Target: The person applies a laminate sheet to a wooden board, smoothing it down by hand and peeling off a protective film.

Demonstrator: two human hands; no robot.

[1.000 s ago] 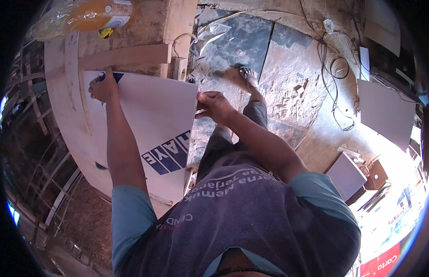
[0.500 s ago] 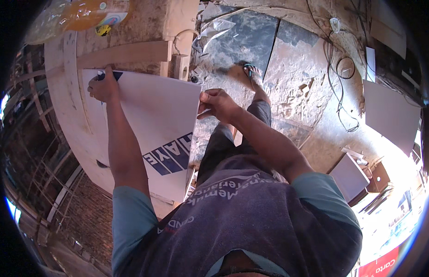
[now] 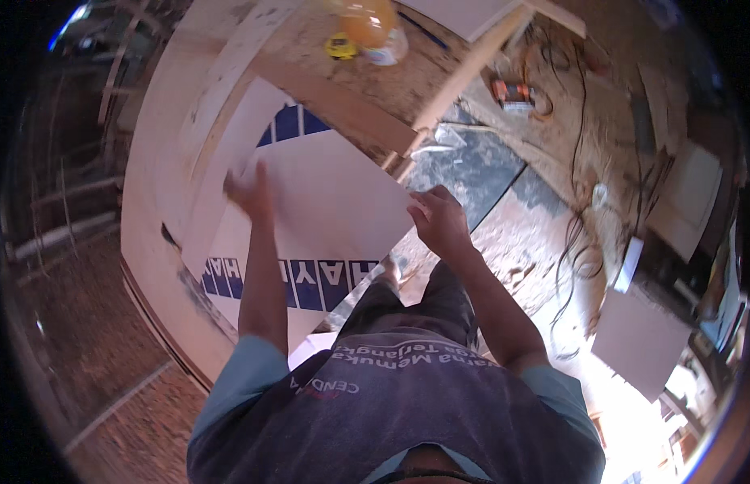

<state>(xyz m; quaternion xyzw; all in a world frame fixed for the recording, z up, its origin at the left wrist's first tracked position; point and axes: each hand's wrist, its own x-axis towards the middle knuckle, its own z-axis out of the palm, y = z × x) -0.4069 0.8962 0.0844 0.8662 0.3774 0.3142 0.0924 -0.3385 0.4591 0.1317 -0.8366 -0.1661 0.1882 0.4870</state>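
Note:
A white board or sheet (image 3: 335, 194) with blue printed bands lies on the workbench, partly over another white sheet (image 3: 238, 133). Blue blocks also show at its far edge. My right hand (image 3: 443, 219) pinches the upper sheet's right corner, which reaches past the bench edge. Over the left part of the sheets is my left hand (image 3: 250, 192), thumb raised and fingers smeared by motion; whether it grips an edge cannot be made out. A flat wooden strip (image 3: 343, 105) lies just beyond the sheets.
On the bench (image 3: 310, 44) stand a bottle of orange liquid (image 3: 367, 20) and a yellow tape measure (image 3: 340, 47). An orange-and-black tool (image 3: 514, 94) lies beyond it to the right. Cables (image 3: 581, 145) trail over the floor, and a pale panel (image 3: 639, 339) is at the right.
My view has turned, and the bench shows at another angle. My left hand has left the sheet's far-left corner and come nearer; my right hand stays at the right corner.

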